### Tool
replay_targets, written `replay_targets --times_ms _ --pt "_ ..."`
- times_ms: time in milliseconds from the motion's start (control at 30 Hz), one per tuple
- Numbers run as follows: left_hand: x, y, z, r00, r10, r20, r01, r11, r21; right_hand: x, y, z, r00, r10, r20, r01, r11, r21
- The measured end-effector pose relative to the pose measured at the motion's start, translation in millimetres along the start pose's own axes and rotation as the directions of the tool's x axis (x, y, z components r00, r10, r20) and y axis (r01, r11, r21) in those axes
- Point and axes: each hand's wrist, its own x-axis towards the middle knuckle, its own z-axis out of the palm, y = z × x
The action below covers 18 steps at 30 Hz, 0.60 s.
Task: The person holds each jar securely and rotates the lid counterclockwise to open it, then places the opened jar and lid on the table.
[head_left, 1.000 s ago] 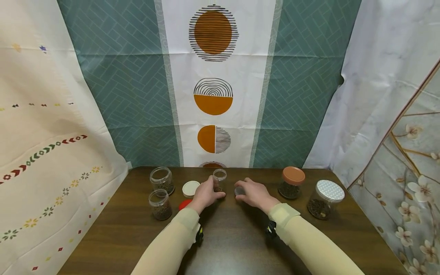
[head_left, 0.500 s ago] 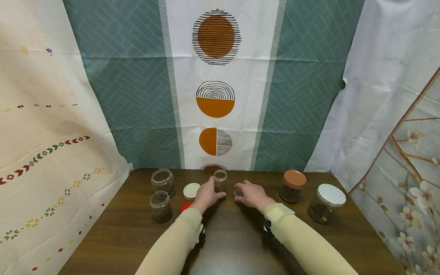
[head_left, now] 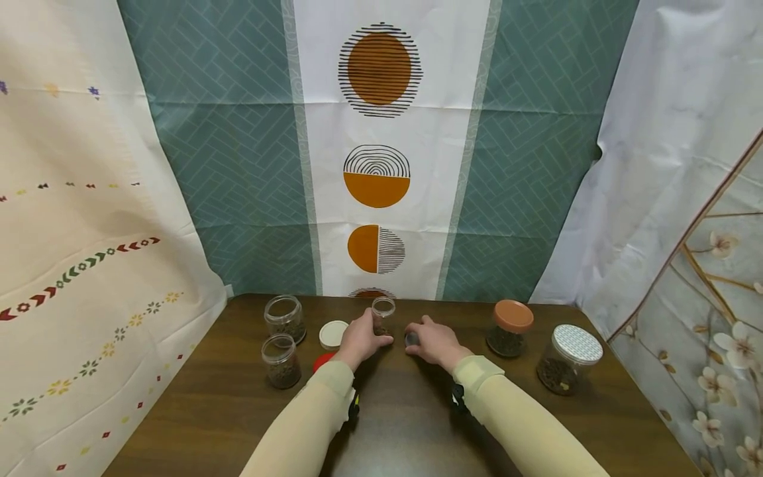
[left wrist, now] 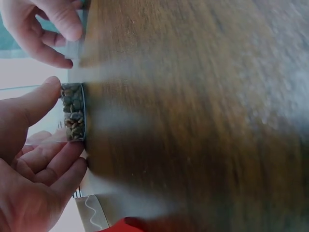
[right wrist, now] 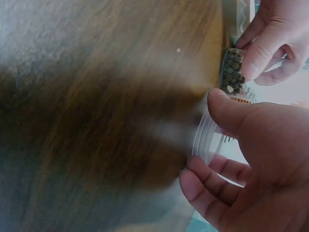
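Note:
Near the middle of the table, my left hand (head_left: 360, 341) grips a small clear open-topped jar (head_left: 383, 317) between thumb and fingers. The jar stands upright on the wood, with dark brown-green pellets (left wrist: 74, 111) in its bottom, seen in the left wrist view. Just to its right, my right hand (head_left: 438, 342) pinches a clear round lid (right wrist: 206, 133) by its rim, thumb on one side and fingers on the other. In the right wrist view the lid is tilted and close to the tabletop. Lid and jar are apart in the head view.
Two open jars, one farther back (head_left: 285, 319) and one nearer (head_left: 281, 362), stand at left. Beside my left hand lie a cream lid (head_left: 332, 335) and a red lid (head_left: 322, 360). At right are an orange-lidded jar (head_left: 509, 328) and a white-lidded jar (head_left: 569, 360). A cloth (head_left: 381, 132) hangs behind.
The right hand has drawn slightly left toward the small jar, and the lid in it looks more tilted. The left hand keeps its grip on the jar. The head view has shifted a little.

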Motion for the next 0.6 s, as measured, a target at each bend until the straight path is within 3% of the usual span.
replay_targets --times_ms 233,467,600 --pt "0.7 2.1 0.6 0.999 -0.052 0.007 0.053 0.997 -0.048 1.5 0.5 -0.5 1.000 0.014 0.005 -0.014 1.000 0.005" --pt "-2.4 2.8 2.4 0.998 -0.051 -0.029 0.048 0.995 -0.087 2.7 -1.5 -0.3 0.999 0.026 0.022 -0.026 1.000 -0.011" --pt "-14.0 20.0 -12.3 0.998 -0.054 -0.020 0.052 0.997 -0.057 4.0 -3.1 -1.3 0.999 0.024 0.022 -0.023 0.999 -0.031"
